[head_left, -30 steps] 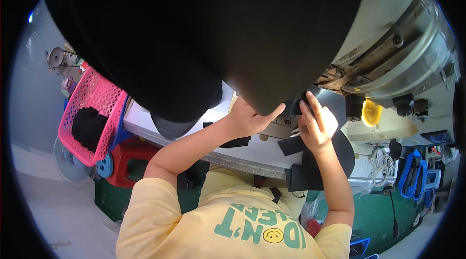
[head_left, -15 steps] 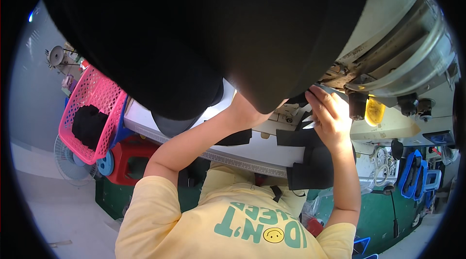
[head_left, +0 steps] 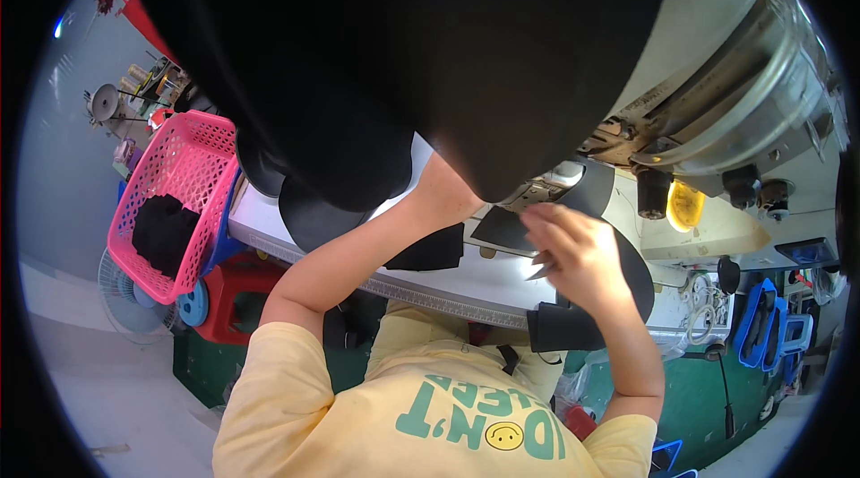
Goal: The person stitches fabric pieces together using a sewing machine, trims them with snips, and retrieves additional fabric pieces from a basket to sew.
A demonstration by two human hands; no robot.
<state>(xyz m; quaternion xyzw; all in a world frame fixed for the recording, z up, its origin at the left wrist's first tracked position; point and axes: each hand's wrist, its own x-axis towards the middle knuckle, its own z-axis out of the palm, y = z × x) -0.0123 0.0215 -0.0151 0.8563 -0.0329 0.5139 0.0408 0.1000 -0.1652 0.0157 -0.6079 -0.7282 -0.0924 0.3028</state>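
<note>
A large black sheet of material (head_left: 537,39) fills the upper view close to the camera. My left hand (head_left: 451,194) reaches up behind its lower tip; the wrist shows, the fingers are hidden. To the right, my right hand (head_left: 578,256) is over the white table, fingers curled, with the pointed metal blades of thread snips (head_left: 541,266) poking out under them. A sewing machine (head_left: 717,111) stands beyond it, its metal plate (head_left: 542,187) just past my fingertips. Black cut pieces (head_left: 428,250) lie by my left forearm, and another black piece (head_left: 569,327) hangs at the table's front edge.
A pink basket (head_left: 184,182) with black cloth (head_left: 166,234) stands at the left, beside a red stool (head_left: 235,303). A ruler strip (head_left: 448,299) runs along the table's front edge. Blue trays (head_left: 761,324) are at the far right, above the green floor (head_left: 694,397).
My right hand has moved left and toward me, away from the machine's needle area. The black material at the right has shifted, uncovering the metal plate. My left forearm has barely moved.
</note>
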